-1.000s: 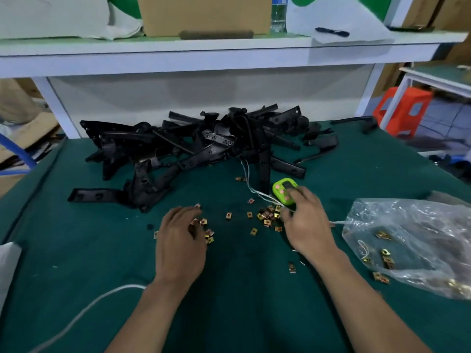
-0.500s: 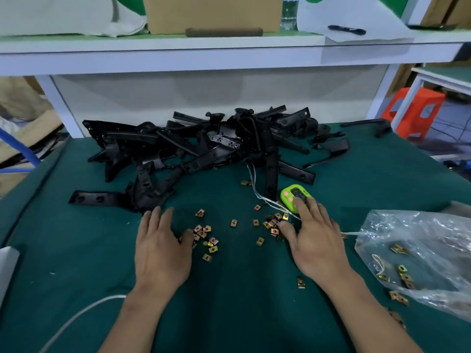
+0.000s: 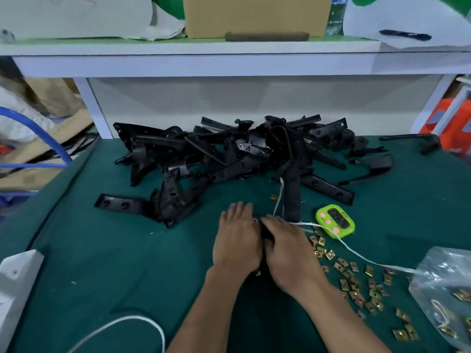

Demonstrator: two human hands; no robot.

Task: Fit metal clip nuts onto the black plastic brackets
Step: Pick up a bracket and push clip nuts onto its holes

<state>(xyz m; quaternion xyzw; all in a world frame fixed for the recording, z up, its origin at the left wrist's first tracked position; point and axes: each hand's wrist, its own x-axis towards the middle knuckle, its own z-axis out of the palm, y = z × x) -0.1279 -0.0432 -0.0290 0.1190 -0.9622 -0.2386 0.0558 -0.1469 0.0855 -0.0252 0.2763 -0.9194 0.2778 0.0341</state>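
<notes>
A heap of black plastic brackets lies at the back of the green table. One long bracket points toward me and ends at my fingertips. Several brass clip nuts lie scattered to the right of my hands, and one clip nut peeks out below my left palm. My left hand and my right hand lie side by side, palms down, fingers stretched out flat on the cloth. A dark gap shows between them. Whatever is under the palms is hidden.
A green timer sits just right of my right hand, with a white string running to a clear plastic bag of more nuts. A white cable curls at the front left. A white shelf overhangs the back.
Both hands came together in the middle. My left hand slid right, off the left cluster of nuts, and my right hand left the timer. The loose nuts now lie to the right of my hands.
</notes>
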